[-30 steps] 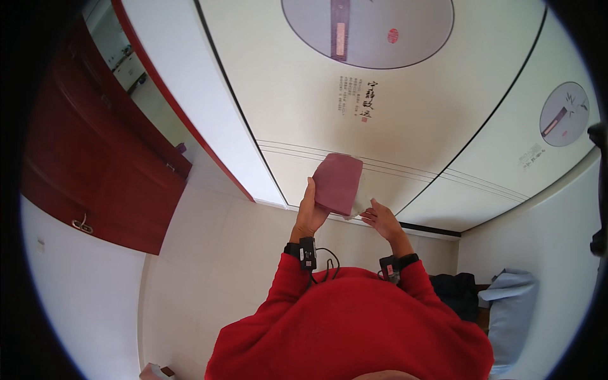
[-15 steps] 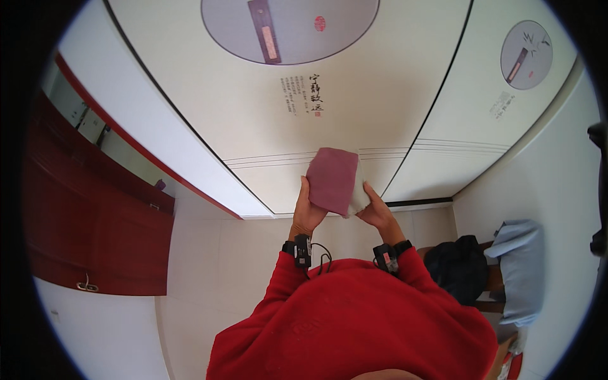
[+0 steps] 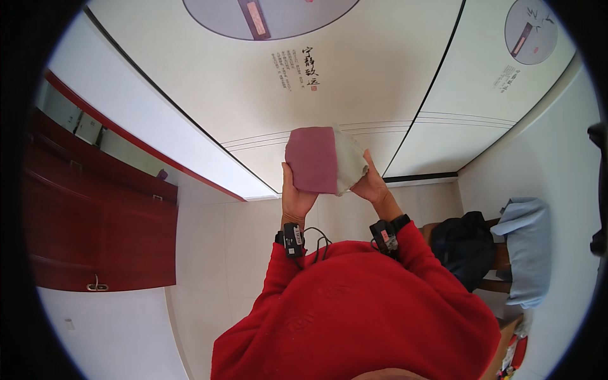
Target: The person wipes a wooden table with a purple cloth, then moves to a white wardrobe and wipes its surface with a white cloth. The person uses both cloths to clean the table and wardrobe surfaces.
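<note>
Between my two hands is a bundle of folded cloth, held up in front of my chest. Its left part is a smooth mauve cloth (image 3: pixel 310 159); its right part is a pale grey-green cloth (image 3: pixel 348 163) with a crumpled edge. My left hand (image 3: pixel 297 197) grips the mauve side from below, thumb along its left edge. My right hand (image 3: pixel 372 185) holds the lower right corner of the pale side. Most of the fingers are hidden behind the bundle. Whether the two colours are one piece or two, I cannot tell.
Ahead stands a tall cream wardrobe (image 3: pixel 373 69) with printed doors. To the left is a dark red door (image 3: pixel 107 221) with a metal handle. At right, a wooden chair (image 3: pixel 500 258) carries a dark garment (image 3: pixel 465 247) and a light blue cloth (image 3: pixel 529 253).
The bundle has turned so that more of its pale grey-green side shows, and my hands are slightly farther apart. The whole view has shifted a little.
</note>
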Demonstrator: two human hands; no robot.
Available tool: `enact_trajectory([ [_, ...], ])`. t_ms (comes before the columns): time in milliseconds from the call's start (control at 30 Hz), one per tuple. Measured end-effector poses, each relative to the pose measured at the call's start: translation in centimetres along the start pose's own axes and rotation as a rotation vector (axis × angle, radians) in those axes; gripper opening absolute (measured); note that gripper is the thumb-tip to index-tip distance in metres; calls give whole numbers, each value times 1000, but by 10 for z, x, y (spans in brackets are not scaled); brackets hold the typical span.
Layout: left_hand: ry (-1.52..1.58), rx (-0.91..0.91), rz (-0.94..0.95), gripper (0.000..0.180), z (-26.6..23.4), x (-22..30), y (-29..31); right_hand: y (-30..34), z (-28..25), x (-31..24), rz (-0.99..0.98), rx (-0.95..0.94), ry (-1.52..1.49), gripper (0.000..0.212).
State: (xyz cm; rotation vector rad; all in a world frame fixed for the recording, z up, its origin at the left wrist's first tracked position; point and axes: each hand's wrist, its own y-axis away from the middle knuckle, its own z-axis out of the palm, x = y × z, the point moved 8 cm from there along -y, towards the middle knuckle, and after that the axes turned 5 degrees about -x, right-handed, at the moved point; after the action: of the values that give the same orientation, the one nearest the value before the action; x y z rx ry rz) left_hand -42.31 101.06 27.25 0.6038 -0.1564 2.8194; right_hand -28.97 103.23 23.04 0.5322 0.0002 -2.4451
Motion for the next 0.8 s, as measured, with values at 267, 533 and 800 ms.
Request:
enact_trajectory([
  [267,11,93,19,56,-32,10,13,-17,-12,6,-4,-33,229,52],
  [533,87,512,123,46,-129,51,41,35,-44,-120,-314,495,548,42],
  [800,102,589,198,40,-140,91,44,168,233,-334,-1772,496,1293,44],
])
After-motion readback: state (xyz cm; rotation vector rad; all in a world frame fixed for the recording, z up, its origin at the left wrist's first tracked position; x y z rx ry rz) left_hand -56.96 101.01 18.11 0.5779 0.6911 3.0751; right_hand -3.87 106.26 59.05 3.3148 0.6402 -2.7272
